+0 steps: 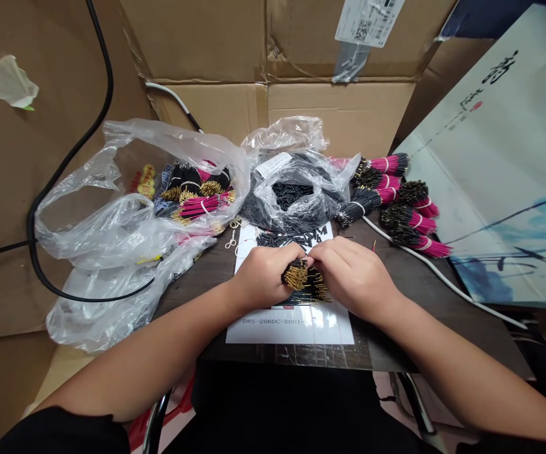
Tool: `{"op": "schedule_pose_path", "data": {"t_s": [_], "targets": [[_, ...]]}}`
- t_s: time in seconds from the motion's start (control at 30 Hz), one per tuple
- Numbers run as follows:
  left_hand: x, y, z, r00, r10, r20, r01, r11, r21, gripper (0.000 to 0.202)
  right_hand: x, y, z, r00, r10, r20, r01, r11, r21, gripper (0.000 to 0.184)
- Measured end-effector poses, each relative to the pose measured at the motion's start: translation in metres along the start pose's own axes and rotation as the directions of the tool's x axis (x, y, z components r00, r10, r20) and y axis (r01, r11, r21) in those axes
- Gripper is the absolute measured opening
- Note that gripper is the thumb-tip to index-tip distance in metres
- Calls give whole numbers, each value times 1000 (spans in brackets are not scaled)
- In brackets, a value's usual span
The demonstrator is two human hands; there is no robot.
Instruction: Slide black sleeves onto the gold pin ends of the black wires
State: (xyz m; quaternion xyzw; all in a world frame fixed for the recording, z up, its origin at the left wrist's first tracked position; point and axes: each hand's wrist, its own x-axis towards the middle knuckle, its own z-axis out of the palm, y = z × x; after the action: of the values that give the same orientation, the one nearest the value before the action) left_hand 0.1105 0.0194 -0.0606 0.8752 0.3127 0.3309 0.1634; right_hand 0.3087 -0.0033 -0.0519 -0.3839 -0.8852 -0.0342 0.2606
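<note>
My left hand (pixel 267 275) is wrapped round a bundle of black wires (pixel 295 276), whose gold-coloured ends face me. Close against it, my right hand (pixel 354 275) has its fingertips pinched together at the bundle's top right; what they hold, if anything, is too small to make out. Under both hands, loose black wires with gold tips (pixel 319 287) lie on a white printed sheet (pixel 296 331). Just beyond the hands, small black sleeve-like pieces (pixel 273 239) are spread on the sheet.
An open clear bag (pixel 254 183) of small black pieces stands behind the sheet. Tied pink and black wire bundles (pixel 415 221) lie at the right, others (pixel 202 205) in a plastic bag (pixel 131 221) at the left. A white cable (pixel 453 284) crosses the dark table (pixel 396 334). Cardboard (pixel 330 107) walls the back.
</note>
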Motion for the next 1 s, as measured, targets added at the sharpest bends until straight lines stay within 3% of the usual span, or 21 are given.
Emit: {"op": "schedule_pose_path", "data": {"t_s": [0.1, 0.2, 0.33, 0.5, 0.63, 0.87, 1.0], "targets": [[-1, -2, 2, 1000, 24, -7, -24, 1000, 2, 16, -1, -1, 2, 997, 52, -56, -42, 984, 172, 13], [-2, -2, 3, 994, 76, -79, -74, 997, 25, 14, 1, -3, 1, 990, 88, -107, -50, 948, 313, 19], [-1, 1, 0, 977, 125, -175, -124, 992, 17, 14, 2, -6, -6, 968, 165, -189, -88, 928, 361, 31], [-2, 6, -2, 975, 142, -171, -139, 990, 29, 14, 3, -16, -16, 908, 317, -274, -160, 866, 473, 28], [-3, 8, 1, 973, 162, -165, -162, 987, 14, 11, 4, -28, -19, 875, 337, -348, -86, 815, 572, 29], [-2, 12, 1, 952, 249, -176, -234, 967, 101, 16, -1, -38, -17, 881, 235, -412, 84, 778, 622, 41], [-2, 13, 1, 957, 239, -162, -224, 969, 105, 17, -2, -39, -15, 875, 236, -423, 96, 771, 630, 41]]}}
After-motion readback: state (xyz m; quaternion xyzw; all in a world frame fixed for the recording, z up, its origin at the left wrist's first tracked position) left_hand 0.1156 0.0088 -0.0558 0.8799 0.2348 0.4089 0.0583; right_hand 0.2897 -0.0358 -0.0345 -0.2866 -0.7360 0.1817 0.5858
